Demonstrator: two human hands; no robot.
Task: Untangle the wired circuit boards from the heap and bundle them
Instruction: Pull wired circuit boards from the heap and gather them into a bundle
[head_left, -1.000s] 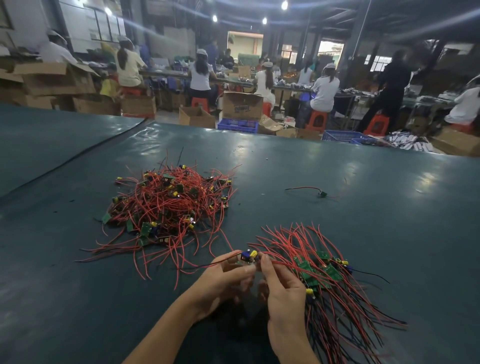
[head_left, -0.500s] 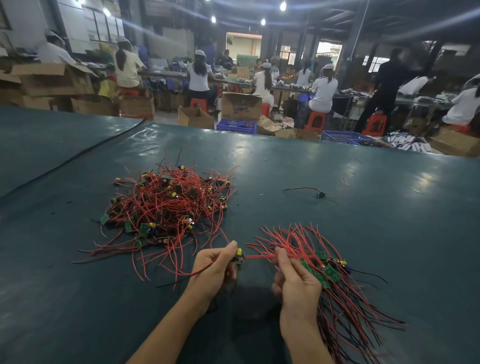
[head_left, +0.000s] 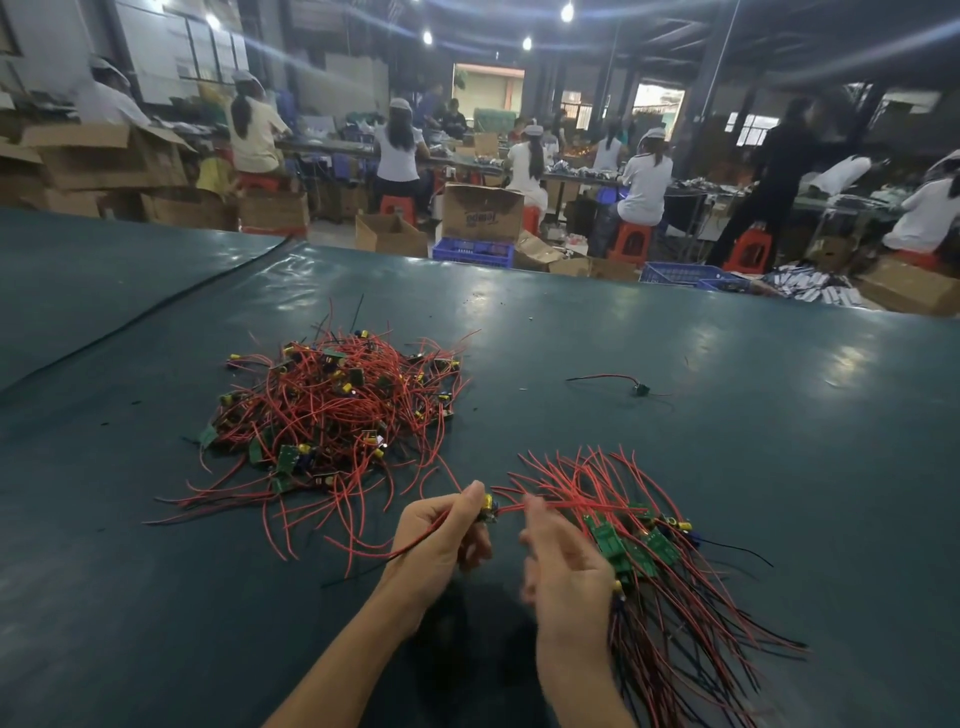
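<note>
Wired circuit boards (head_left: 358, 384) make up the tangled heap (head_left: 311, 431) that lies beyond our left hand (head_left: 441, 540) and off to its left, its loose red ends reaching close to the fingers. Our left hand pinches one small board (head_left: 488, 506) between thumb and forefinger, the other fingers curled under, with a red and a black lead trailing back through the palm. From that board a red wire (head_left: 576, 503) runs straight across to our right hand (head_left: 566, 566).

Half a second ago the right thumb stood upright on that wire, well clear of the left hand. Now it sits nearer the left hand, and the whole right hand is smeared by motion. The left hand, the heap and the bundle (head_left: 654, 551) lie much as they did.

The bundle fans out from the far side of the right hand, green boards just beside the palm, wire ends spreading beyond it and back toward us. The blur and the back of the hand hide the fingers, so we cannot tell whether the right hand grips the bundle or the wire.

Beyond the right hand a single stray wired piece (head_left: 631, 385) lies apart on the worktop (head_left: 779, 467). The worktop runs on wide to the right of the bundle and far beyond both hands to its far edge, past which cardboard boxes (head_left: 480, 213) and a blue crate (head_left: 472, 252) stand. Left of the heap a seam (head_left: 156, 306) crosses the surface diagonally.
</note>
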